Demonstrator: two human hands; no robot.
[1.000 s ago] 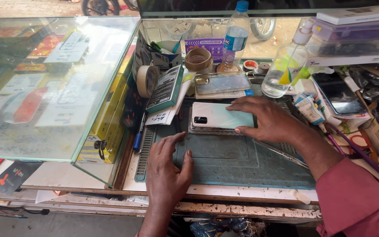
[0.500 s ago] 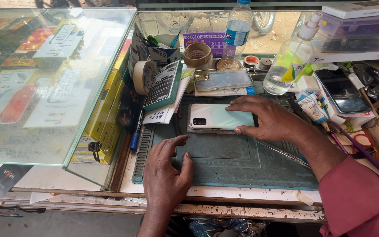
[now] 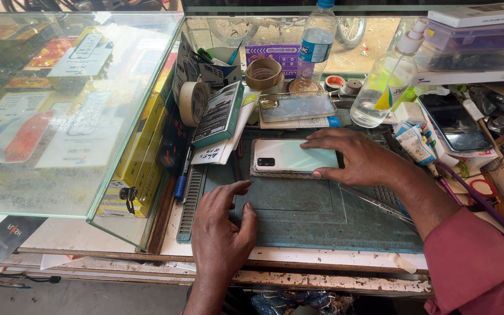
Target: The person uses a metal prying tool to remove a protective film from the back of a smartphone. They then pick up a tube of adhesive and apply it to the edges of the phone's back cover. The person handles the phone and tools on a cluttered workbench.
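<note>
Comparing this moment with the one a second ago, little has changed: the phone (image 3: 294, 156) lies in the same spot at the far edge of the green mat (image 3: 316, 213), and both hands keep their places. The right hand (image 3: 360, 157) still rests on the phone's right end, fingers spread flat over it and thumb along its near edge, pressing rather than gripping. The left hand (image 3: 221, 226) still lies palm down and loose on the mat's near left part, grasping nothing, well apart from the phone.

The phone lies back side up, long side running left to right. Its back is pale mint shading to white, glossy, with a small dark camera block at the left end. A thin darker rim shows around it, as if it sat on another flat piece; what that is cannot be told.

Just far of the phone lies a clear phone case (image 3: 297, 106) on the worktop (image 3: 59, 233). A pair of tweezers (image 3: 374, 204) lies on the mat near the right wrist. A spray bottle (image 3: 387, 81) stands far right.
</note>
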